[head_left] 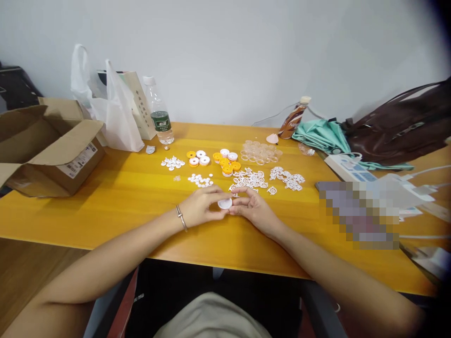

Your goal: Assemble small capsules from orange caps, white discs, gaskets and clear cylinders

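Observation:
A small round white plastic disc (224, 203) is held just above the table between my two hands. My left hand (206, 205) grips it from the left, thumb below and fingers above. From the right, my right hand (252, 207) pinches its edge with the fingertips. Just beyond the hands lie white openwork pieces (250, 178) and small white round caps (200, 180). Orange and white spool-like wheels (227, 165) sit behind them, some stacked. Clear rings (260, 152) are grouped at the back.
An open cardboard box (52, 155), a white plastic bag (118, 112) and a water bottle (161, 117) stand at the left. To the right are a brown drink bottle (294, 117), a green folded cloth (322, 135), a dark bag (398, 124), a power strip (348, 168) and a blurred-out device (355, 211).

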Available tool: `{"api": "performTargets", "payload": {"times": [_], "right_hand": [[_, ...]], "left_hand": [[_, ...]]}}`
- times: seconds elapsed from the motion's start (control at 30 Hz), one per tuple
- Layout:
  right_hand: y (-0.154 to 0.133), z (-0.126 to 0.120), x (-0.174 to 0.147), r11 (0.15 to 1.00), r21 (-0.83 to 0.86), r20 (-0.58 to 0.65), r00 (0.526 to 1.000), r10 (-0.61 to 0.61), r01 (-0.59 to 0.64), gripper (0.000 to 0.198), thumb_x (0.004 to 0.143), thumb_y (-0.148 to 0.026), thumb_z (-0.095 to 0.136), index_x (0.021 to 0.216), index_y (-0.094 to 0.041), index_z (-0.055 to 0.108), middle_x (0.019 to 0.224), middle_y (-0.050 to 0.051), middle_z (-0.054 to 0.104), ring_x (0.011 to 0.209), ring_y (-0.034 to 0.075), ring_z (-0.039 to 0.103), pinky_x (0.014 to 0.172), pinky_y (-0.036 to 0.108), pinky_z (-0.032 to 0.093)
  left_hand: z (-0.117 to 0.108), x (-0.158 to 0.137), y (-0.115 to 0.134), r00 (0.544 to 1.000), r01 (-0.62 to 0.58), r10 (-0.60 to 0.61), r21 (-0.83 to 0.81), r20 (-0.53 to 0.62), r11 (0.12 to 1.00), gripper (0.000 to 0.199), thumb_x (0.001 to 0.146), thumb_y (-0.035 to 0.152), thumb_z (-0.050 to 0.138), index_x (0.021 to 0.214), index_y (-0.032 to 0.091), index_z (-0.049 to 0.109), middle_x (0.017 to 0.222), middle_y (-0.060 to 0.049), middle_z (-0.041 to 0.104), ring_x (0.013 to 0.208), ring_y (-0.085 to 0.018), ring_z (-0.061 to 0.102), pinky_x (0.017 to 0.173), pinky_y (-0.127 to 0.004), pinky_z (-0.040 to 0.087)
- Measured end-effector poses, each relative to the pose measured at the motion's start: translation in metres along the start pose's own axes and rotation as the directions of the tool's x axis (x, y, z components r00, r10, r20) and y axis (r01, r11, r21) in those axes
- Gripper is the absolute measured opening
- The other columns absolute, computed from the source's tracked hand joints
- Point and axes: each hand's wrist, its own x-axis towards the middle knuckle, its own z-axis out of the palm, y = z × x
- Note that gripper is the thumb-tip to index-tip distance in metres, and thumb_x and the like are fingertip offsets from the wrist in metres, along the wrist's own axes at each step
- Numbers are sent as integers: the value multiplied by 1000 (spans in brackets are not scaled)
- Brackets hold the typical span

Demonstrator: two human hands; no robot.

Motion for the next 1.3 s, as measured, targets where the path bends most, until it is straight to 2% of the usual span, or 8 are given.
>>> {"api": "performTargets", "payload": {"times": [0.27,0.43,0.5,0.6,0.8,1.07,1.2,1.3], "right_hand": [[-22,-11,-8,941,-325,-135,980,-144,94,34,65,-38,72,88,-20,54,54,-5,59,44,9,54,45,22,44],[-52,-48,-5,882,-419,-365,849,-381,215,29,70,-45,67,80,-19,58,56,-2,60,46,8,52,45,21,41],[-63,-65,-3,870,-452,-390,833,-393,198,29,70,-45,66,77,-19,58,59,-1,61,48,9,52,46,21,41],[-78,-85,0,802,-586,-351,856,-380,116,27,72,-45,63,78,-19,59,65,1,62,52,10,54,49,22,42],[-98,-106,16,441,-894,-222,931,-289,-76,35,70,-45,64,92,-19,64,75,4,65,60,15,56,52,26,42],[-78,-94,27,512,-858,-230,867,-443,34,33,74,-47,57,81,-15,63,70,5,64,59,14,54,53,25,41],[-76,-106,21,464,-880,-295,884,-363,-103,31,72,-47,59,75,-16,63,60,2,60,52,12,50,48,24,36],[-77,-123,19,355,-908,-350,873,-341,-225,31,72,-47,58,71,-17,64,51,-1,54,47,12,47,46,24,32]], "left_hand": [[0,-4,-4,989,23,-46,160,142,987,36,76,24,56,111,18,59,89,-6,61,79,-17,57,73,-27,47],[1,-4,-7,983,36,-77,234,167,971,40,77,28,55,117,18,53,87,-6,59,81,-19,56,74,-30,47],[1,-4,-8,985,35,-74,244,156,969,41,78,29,54,117,18,52,90,-8,58,82,-20,56,76,-31,47],[1,-3,-8,984,16,-58,238,169,971,42,79,31,54,118,16,51,91,-8,58,82,-20,56,76,-32,47],[0,-3,-5,980,6,-49,222,191,975,41,80,30,53,119,17,51,89,-8,58,81,-20,55,76,-32,47],[4,-4,-5,980,46,-76,164,183,985,48,78,39,58,120,18,49,93,-8,58,84,-20,55,78,-31,46],[2,-3,-6,991,56,-68,108,111,993,50,77,49,58,115,18,52,93,-7,57,84,-19,55,77,-31,46],[0,-1,-8,997,72,-72,71,-2,995,40,82,45,53,108,16,55,91,-7,56,84,-17,55,78,-31,45]]}}
